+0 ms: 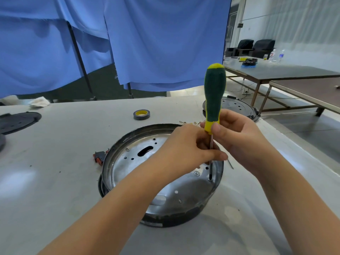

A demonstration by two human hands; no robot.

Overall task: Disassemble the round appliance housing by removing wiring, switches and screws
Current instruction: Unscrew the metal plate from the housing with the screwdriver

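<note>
Unscrewing under way at the near-right rim of the round housing (161, 173), resting on the desk (55, 181). Screwdriver (214, 100) upright, tip seated on a screw (210, 179); right hand (239, 137) gripping the yellow collar, left hand (185, 144) with fingers (217, 155) pinched round the shaft. Judged well along: no wiring visible inside, red switch (99, 158) lying outside against the left wall, small loose hardware (189, 123) beyond the far rim. Remaining: this screw, a second screw (196, 173) beside it, possibly others. Tape roll (141, 114) well apart.

housing (128, 162) on table (55, 181); tape roll (141, 114) behind; switch (99, 157) left
</note>
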